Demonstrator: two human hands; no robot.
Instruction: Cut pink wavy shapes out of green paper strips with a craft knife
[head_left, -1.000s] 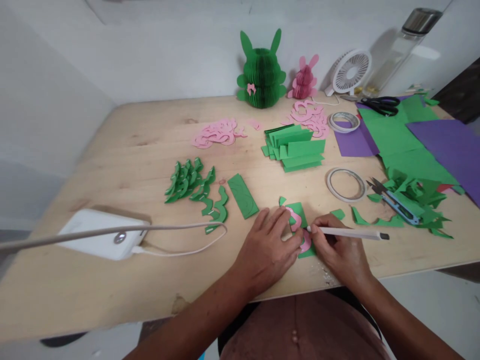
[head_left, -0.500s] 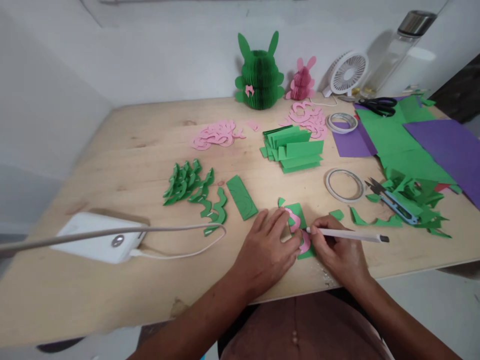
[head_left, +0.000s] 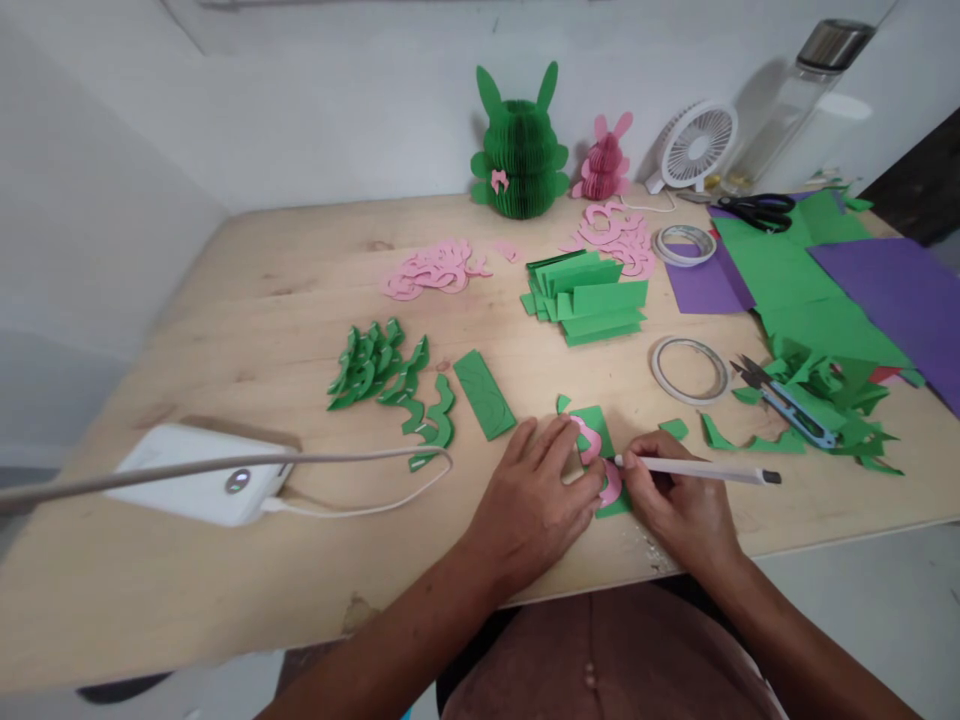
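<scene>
A curvy pink paper cut-out (head_left: pixel 589 440) lies on a small green paper piece (head_left: pixel 598 424) at the table's front edge. My left hand (head_left: pixel 534 492) rests over its left side, fingers stretched and lying flat, pressing the two down; part of the pink shape is hidden. From the right, my right hand (head_left: pixel 679 497) pinches a white pen (head_left: pixel 701 468) with a dark end. Its tip is at the pink cut-out's right edge, over the green paper. Left of my left hand lies a green folded strip (head_left: pixel 484 395) with faint curved lines drawn on it.
Stapled green cut-outs (head_left: pixel 367 365) lie left, near a white power bank (head_left: pixel 202 472) with cable. Folded green strips (head_left: pixel 589 298) and pink cut-outs (head_left: pixel 435 270) lie farther back. Tape rolls (head_left: pixel 690 343), blue snips (head_left: pixel 795 405), green scraps and black scissors (head_left: pixel 757 210) are right. A green paper bunny (head_left: pixel 523 150) stands behind.
Almost nothing differs. The pen and my right hand have shifted very slightly to the right; my left hand keeps its place on the paper.
</scene>
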